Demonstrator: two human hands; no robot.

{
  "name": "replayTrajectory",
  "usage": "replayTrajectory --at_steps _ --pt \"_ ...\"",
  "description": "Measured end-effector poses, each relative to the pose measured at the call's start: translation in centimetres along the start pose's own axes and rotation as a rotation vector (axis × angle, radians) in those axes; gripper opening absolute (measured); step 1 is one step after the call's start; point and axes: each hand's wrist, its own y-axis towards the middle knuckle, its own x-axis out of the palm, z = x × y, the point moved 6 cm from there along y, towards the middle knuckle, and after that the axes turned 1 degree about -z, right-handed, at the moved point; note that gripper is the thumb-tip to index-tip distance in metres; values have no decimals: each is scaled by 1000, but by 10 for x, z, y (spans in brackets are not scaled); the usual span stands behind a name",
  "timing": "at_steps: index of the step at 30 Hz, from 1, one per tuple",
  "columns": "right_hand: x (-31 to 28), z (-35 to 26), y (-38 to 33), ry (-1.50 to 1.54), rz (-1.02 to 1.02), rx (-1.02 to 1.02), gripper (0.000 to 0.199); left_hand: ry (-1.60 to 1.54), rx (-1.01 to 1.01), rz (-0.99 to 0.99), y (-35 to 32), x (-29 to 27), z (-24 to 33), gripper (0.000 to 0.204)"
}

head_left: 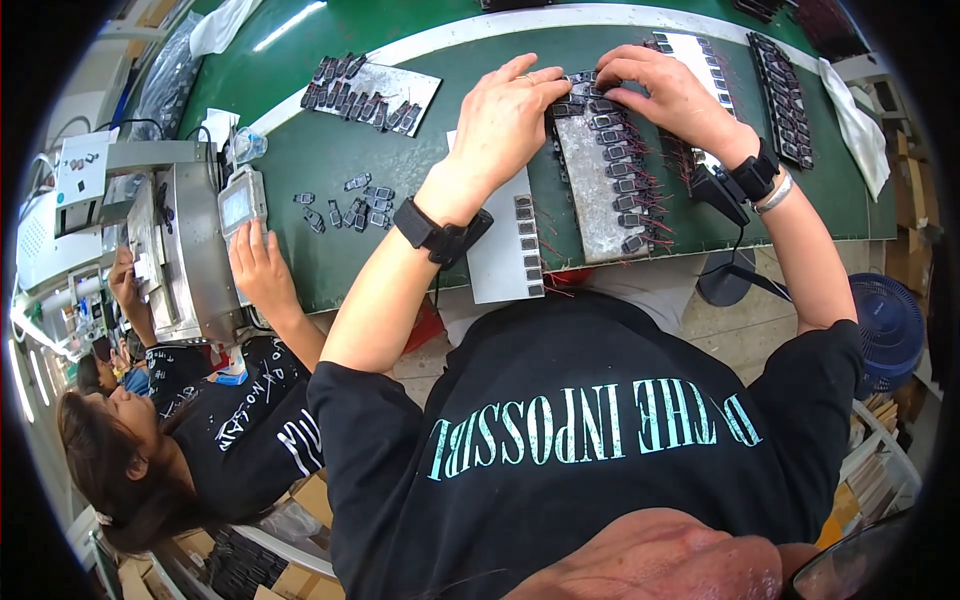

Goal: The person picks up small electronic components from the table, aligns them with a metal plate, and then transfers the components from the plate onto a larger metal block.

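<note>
Nearest the lens, a black printed T-shirt (590,440) fills the lower frame, with both forearms reaching away over a green work table (400,160). Black wrist straps are worn on each arm. A long grey metal tray (600,210) is laid lengthwise, its long axis running away from the body, with small black rectangular components with thin red leads (625,180) lined along its right edge. The left hand (505,120) is set at the tray's far left corner, fingers curled and pressed onto the parts there. The right hand (665,90) is met from the far right, fingertips bunched on the same far-end cluster; an actual pinch cannot be told. Both hands lie about equally near. A second white strip tray (505,260) sits just left. Loose black parts (345,210) and a co-worker's hand (262,265) are seen at left.
</note>
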Motion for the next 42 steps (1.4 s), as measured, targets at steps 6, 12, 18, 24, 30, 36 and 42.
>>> replayTrajectory --at_steps 6,12,18,24,30,36,42 --pt "0 -4 2 -63 -1 -55 17 10 12 -77 -4 -2 -5 40" --pt "-7 -8 3 -94 -53 -43 18 -69 -2 -52 -3 0 -5 41" --pt "-10 -29 -8 -119 -64 -32 23 -86 17 -68 -19 -28 13 41" --pt "-8 -31 -18 -176 -103 -56 29 -30 33 -160 -38 -21 32 42" --pt "-6 -28 -19 -156 -88 -54 29 -45 89 -123 -40 -10 57 43" --pt "-8 -28 -23 -144 -71 -43 29 -66 100 -86 -37 -5 65 42" --pt "-19 -32 -34 -103 -7 13 27 -70 64 -145 -44 -8 81 51"
